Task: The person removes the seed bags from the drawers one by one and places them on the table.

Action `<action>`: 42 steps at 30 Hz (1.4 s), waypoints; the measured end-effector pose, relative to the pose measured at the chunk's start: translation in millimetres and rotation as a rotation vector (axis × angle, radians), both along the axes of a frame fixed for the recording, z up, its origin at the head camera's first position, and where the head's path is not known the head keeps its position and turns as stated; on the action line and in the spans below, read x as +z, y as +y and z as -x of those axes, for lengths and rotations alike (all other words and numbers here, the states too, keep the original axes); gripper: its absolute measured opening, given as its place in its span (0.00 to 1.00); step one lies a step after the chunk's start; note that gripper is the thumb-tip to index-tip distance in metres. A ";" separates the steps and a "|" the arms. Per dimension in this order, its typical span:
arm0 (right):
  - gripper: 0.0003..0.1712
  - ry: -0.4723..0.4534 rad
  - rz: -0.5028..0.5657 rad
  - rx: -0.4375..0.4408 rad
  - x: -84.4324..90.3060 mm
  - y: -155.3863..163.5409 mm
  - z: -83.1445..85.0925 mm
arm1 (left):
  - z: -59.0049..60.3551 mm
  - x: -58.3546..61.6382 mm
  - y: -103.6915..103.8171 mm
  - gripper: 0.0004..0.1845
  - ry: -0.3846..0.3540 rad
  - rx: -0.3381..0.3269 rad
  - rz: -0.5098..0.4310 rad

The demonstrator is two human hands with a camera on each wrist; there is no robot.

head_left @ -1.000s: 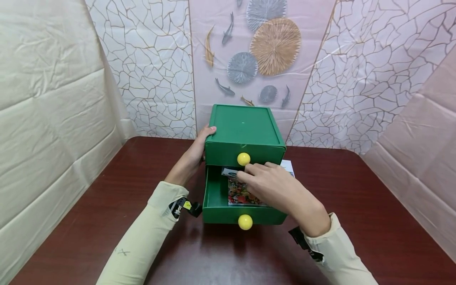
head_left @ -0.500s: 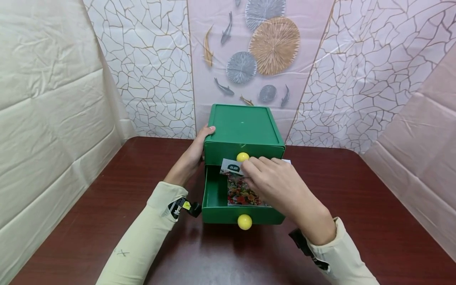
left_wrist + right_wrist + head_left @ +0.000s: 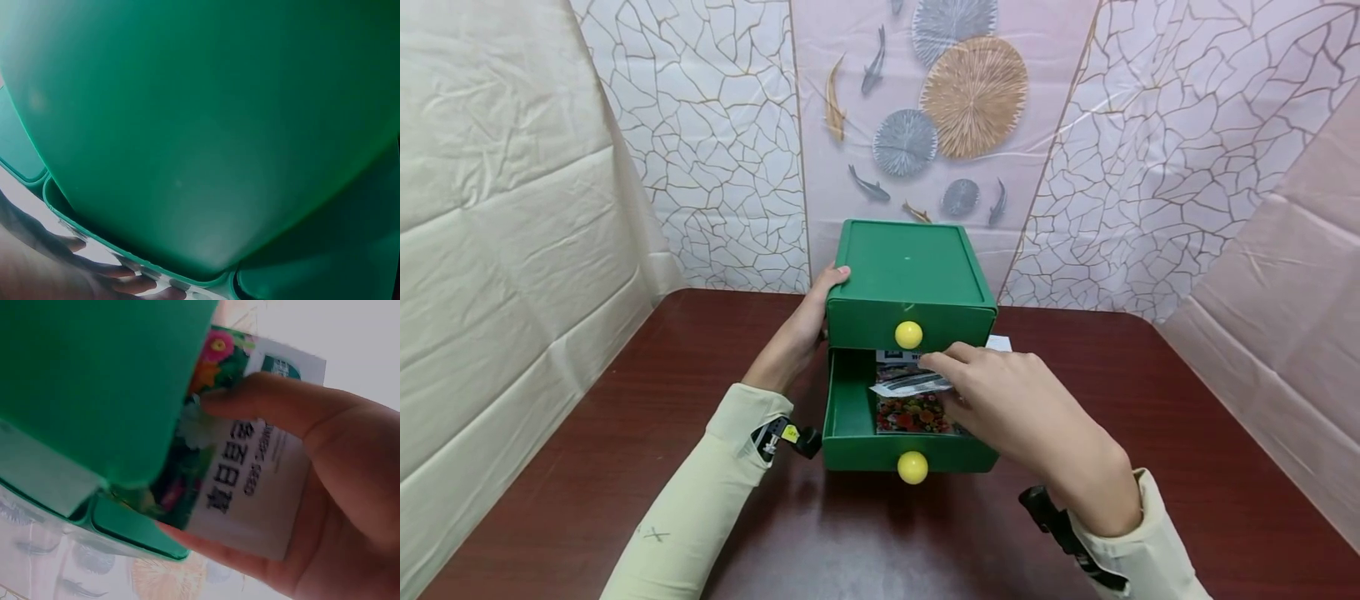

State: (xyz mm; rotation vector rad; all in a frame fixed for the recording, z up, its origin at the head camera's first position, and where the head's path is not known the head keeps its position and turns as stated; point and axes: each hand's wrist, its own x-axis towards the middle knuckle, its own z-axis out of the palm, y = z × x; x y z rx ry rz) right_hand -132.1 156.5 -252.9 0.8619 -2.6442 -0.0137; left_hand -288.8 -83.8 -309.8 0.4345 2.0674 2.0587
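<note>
A green two-drawer cabinet (image 3: 910, 262) stands on the table, its lower drawer (image 3: 850, 421) pulled out. My right hand (image 3: 1037, 408) is at the drawer's right side and pinches a seed packet (image 3: 262, 515), thumb on the printed face and fingers behind. In the head view this packet's pale end tilts above a flower-printed packet (image 3: 906, 417) lying in the drawer. My left hand (image 3: 801, 333) rests along the cabinet's left side, thumb at the top edge. In the left wrist view its extended fingers (image 3: 134, 284) lie beside the green wall.
The upper drawer's front (image 3: 865, 321) is closed, with a yellow knob (image 3: 908, 335). Another yellow knob (image 3: 912, 467) sticks out from the lower drawer. A white corner of paper (image 3: 1000, 342) shows right of the cabinet. Pale cloth walls surround the dark red table (image 3: 647, 392).
My right hand raised a packet before the upper drawer's front, then lowered and shifted right, with pale packet ends now at the lower drawer's opening. The left hand stays on the cabinet.
</note>
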 end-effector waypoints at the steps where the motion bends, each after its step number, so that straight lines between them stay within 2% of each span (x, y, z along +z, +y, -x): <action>1: 0.24 -0.026 -0.005 -0.005 1.0 1.1 -0.7 | 0.0 -0.1 -0.1 0.44 0.001 0.000 0.001; 5: 0.20 -0.100 -0.010 -0.007 2.8 4.5 -2.0 | 0.6 -0.7 -0.4 0.43 0.014 -0.002 -0.004; 8: 0.22 -0.120 -0.017 -0.006 3.7 6.2 -3.7 | 1.5 -1.5 -0.4 0.43 0.022 -0.003 -0.009; 16: 0.30 -0.124 -0.059 -0.002 10.7 8.5 -12.9 | 0.0 -0.7 0.4 0.43 0.023 -0.008 0.000; 28: 0.37 -0.149 -0.046 -0.021 22.5 14.3 -22.0 | 0.4 -0.9 -0.5 0.43 0.025 -0.010 0.012; 32: 0.41 -0.135 -0.063 -0.009 24.7 16.8 -23.2 | 0.6 -1.6 -0.4 0.43 0.020 -0.007 0.014; 36: 0.43 -0.115 -0.019 -0.004 25.7 18.8 -24.9 | 0.9 -2.2 -0.6 0.44 0.023 -0.006 0.015; 42: 0.33 -0.031 0.025 0.004 28.6 23.2 -25.8 | 0.9 -2.2 -0.6 0.45 0.028 -0.008 0.020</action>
